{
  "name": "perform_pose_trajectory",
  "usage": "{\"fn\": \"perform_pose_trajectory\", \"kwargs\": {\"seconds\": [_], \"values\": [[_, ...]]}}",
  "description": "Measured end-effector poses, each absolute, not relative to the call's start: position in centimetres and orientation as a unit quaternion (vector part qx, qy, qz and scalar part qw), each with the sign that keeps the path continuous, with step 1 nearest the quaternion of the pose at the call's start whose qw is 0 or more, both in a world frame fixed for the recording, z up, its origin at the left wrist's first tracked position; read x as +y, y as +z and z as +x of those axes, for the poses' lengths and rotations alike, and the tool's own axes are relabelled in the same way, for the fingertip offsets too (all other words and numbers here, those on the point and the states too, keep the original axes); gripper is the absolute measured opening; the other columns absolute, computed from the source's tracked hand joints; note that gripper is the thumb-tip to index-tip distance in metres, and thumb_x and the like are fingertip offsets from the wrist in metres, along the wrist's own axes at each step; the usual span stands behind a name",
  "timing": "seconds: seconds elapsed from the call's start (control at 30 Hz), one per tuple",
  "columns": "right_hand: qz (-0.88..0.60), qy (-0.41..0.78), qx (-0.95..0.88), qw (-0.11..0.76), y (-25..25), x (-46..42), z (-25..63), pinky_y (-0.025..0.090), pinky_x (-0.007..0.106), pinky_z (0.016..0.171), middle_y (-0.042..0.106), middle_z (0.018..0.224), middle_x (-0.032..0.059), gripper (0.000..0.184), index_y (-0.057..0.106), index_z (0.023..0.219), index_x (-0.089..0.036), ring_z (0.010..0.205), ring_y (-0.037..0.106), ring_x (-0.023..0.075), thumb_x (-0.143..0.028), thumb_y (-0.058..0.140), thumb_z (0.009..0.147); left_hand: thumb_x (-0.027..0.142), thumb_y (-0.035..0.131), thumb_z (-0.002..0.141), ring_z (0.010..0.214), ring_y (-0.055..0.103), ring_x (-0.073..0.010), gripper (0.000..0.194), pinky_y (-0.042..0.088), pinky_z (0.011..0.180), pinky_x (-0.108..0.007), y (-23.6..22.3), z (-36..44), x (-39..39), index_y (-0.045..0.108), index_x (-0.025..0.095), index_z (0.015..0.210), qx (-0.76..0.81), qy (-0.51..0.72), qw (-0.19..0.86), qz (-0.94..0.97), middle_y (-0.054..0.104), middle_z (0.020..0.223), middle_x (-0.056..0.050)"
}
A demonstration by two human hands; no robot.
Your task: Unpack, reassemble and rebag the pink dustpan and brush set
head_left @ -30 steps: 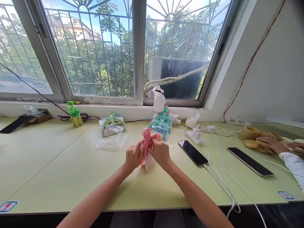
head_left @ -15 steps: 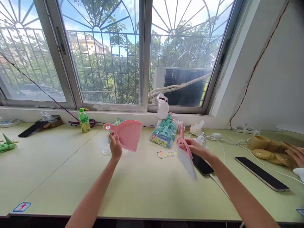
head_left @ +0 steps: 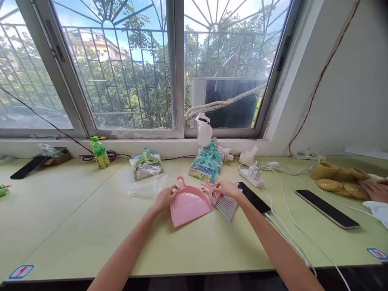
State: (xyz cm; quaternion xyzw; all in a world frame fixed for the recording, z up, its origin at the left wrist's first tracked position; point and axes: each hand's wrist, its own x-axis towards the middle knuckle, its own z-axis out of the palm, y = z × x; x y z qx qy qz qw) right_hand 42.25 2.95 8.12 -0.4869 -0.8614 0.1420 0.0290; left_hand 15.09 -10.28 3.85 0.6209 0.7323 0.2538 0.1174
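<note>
A pink dustpan (head_left: 191, 207) is low over the pale green table, its wide lip toward me and its looped handle pointing away. My left hand (head_left: 166, 198) is closed on its left side near the handle. To the right of the pan, my right hand (head_left: 228, 189) grips a small pink hand brush (head_left: 226, 207) with pale bristles pointing down and toward me. The brush's pink part is at the pan's right edge; whether they touch I cannot tell. Behind the brush, a printed paper strip is mostly covered.
Plastic-wrapped dustpan sets, one green (head_left: 148, 163) and one teal (head_left: 207, 163), are at the back. A crumpled clear bag (head_left: 148, 186), a green-capped bottle (head_left: 100, 152), a black phone (head_left: 254, 198), a power strip (head_left: 252, 176) and cables lie around. Another person's hand (head_left: 377, 190) touches woven-looking containers at right.
The dustpan has come down and rightward from upright in my left hand. My right hand has brought the brush left, beside the pan. The view has shifted slightly.
</note>
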Motion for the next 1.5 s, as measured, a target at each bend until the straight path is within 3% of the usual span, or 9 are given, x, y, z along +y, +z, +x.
{"fn": "perform_pose_trajectory", "kwargs": {"seconds": [0.13,0.27,0.4,0.5,0.8,1.07,1.27,1.37,1.5], "values": [[-0.529,0.131,-0.831,0.115,5.2,3.4,42.4,0.043,0.023,0.071,0.074,0.092,0.0046,0.024,0.071,0.101,-0.023,0.090,0.066,0.0179,-0.035,0.059,0.083,0.041,0.038,0.089,0.085,0.064,-0.0212,0.036,0.042,0.071,-0.027,3.8,14.0,-9.9,0.069,0.021,0.089,0.738,0.260,0.081,0.617,0.072,0.090,-0.006],[-0.546,0.093,-0.813,0.177,4.4,3.1,42.7,0.043,0.024,0.071,0.073,0.096,0.0046,0.026,0.071,0.103,-0.027,0.093,0.066,0.0187,-0.039,0.051,0.089,0.040,0.032,0.091,0.070,0.062,-0.0177,0.043,0.041,0.066,-0.027,4.2,13.7,-9.6,0.069,0.019,0.088,0.753,0.346,0.075,0.554,0.071,0.083,-0.004],[-0.554,0.069,-0.819,0.131,4.3,2.7,42.8,0.044,0.026,0.072,0.073,0.098,0.0058,0.027,0.072,0.100,-0.029,0.094,0.066,0.0212,-0.045,0.055,0.086,0.040,0.033,0.091,0.064,0.060,-0.0173,0.042,0.037,0.061,-0.027,4.9,14.3,-9.9,0.067,0.020,0.079,0.773,0.357,0.044,0.522,0.067,0.069,-0.003],[-0.551,0.064,-0.826,0.102,4.1,2.4,42.5,0.044,0.027,0.072,0.073,0.100,0.0075,0.032,0.073,0.104,-0.028,0.094,0.066,0.0220,-0.048,0.055,0.085,0.039,0.035,0.091,0.071,0.061,-0.0194,0.040,0.035,0.061,-0.028,4.9,15.2,-10.1,0.065,0.021,0.072,0.788,0.307,0.021,0.534,0.068,0.073,-0.004],[-0.564,0.104,-0.807,0.142,4.1,1.7,42.0,0.041,0.025,0.065,0.074,0.091,0.0051,0.026,0.074,0.095,-0.027,0.088,0.067,0.0208,-0.040,0.061,0.077,0.044,0.045,0.087,0.073,0.061,-0.0206,0.028,0.035,0.060,-0.027,3.7,16.2,-9.7,0.062,0.021,0.084,0.803,0.199,-0.020,0.562,0.067,0.076,-0.005],[-0.572,0.117,-0.770,0.256,7.1,0.7,42.6,0.041,0.025,0.064,0.074,0.086,0.0025,0.028,0.074,0.095,-0.030,0.083,0.067,0.0199,-0.047,0.060,0.079,0.039,0.043,0.086,0.080,0.062,-0.0223,0.030,0.035,0.060,-0.027,4.2,15.6,-9.9,0.060,0.020,0.070,0.797,0.170,0.010,0.580,0.068,0.079,-0.007],[-0.541,0.085,-0.809,0.214,6.8,-0.8,41.4,0.042,0.026,0.067,0.074,0.087,0.0037,0.029,0.073,0.096,-0.029,0.085,0.067,0.0202,-0.049,0.058,0.081,0.046,0.037,0.090,0.081,0.064,-0.0248,0.040,0.040,0.064,-0.029,4.3,15.6,-9.9,0.064,0.018,0.080,0.813,0.126,-0.030,0.567,0.068,0.080,-0.010],[-0.523,0.088,-0.823,0.203,6.3,-1.7,40.7,0.041,0.025,0.066,0.073,0.086,0.0033,0.029,0.073,0.095,-0.029,0.084,0.066,0.0199,-0.049,0.058,0.081,0.040,0.030,0.093,0.081,0.064,-0.0240,0.042,0.041,0.066,-0.029,4.7,15.7,-10.2,0.064,0.018,0.080,0.799,0.088,-0.025,0.594,0.069,0.082,-0.011],[-0.488,0.090,-0.848,0.188,5.9,-3.2,39.8,0.041,0.025,0.068,0.074,0.089,0.0035,0.026,0.073,0.095,-0.028,0.084,0.066,0.0195,-0.045,0.058,0.082,0.031,0.034,0.091,0.070,0.060,-0.0198,0.037,0.038,0.063,-0.028,5.4,17.3,-11.1,0.061,0.019,0.069,0.716,0.089,0.020,0.692,0.067,0.076,-0.008]]}}
